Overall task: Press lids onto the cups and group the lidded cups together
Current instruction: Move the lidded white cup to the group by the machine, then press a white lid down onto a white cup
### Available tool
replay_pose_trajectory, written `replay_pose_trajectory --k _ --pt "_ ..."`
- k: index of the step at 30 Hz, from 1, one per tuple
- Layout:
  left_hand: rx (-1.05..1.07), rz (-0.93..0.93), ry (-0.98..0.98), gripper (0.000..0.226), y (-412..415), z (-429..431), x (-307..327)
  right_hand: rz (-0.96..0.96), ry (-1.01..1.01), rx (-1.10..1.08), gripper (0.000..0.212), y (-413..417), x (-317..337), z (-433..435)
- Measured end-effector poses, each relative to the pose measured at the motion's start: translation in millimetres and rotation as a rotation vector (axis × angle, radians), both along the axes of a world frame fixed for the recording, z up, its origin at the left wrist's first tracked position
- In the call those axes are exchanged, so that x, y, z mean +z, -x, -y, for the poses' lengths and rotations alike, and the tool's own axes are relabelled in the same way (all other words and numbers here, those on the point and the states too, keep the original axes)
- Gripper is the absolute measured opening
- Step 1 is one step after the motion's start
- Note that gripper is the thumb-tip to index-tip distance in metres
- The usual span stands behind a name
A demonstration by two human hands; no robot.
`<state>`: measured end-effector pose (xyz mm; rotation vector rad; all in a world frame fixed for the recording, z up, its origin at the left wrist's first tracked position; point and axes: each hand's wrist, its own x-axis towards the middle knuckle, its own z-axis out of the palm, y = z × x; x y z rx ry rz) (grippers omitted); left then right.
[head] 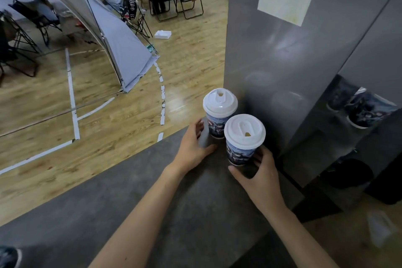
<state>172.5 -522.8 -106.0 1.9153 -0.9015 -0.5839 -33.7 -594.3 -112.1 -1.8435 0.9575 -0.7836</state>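
Note:
Two paper cups with a dark blue print and white lids stand side by side at the far end of the grey counter [152,191]. The farther cup [218,113] is at the counter's corner. The nearer cup [242,141] touches it on the right. My left hand [193,146] rests on the counter just left of the farther cup, fingers apart, holding nothing. My right hand [258,172] curls around the base of the nearer cup, thumb in front and fingers behind it.
A tall steel cabinet [282,72] rises right behind the cups, its side mirroring them. The counter's left edge drops to a wooden floor [108,115]. A grey tent, folding chairs and seated people are far back.

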Motion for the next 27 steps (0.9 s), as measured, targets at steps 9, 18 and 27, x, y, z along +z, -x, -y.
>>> replay_pose_trajectory --k 9,18,27 --pt "0.079 0.476 -0.088 0.041 69.3 -161.7 -18.6 0.007 -0.013 0.030 0.046 9.5 -4.3 -112.2" --pt "0.508 0.799 -0.352 0.038 120.0 -366.5 -12.9 -0.043 0.098 0.694 0.043 -72.1 10.4 -279.0" --pt "0.934 0.952 -0.309 0.034 145.0 -503.5 83.2 0.019 0.050 0.861 0.079 -153.6 39.7 -393.0"
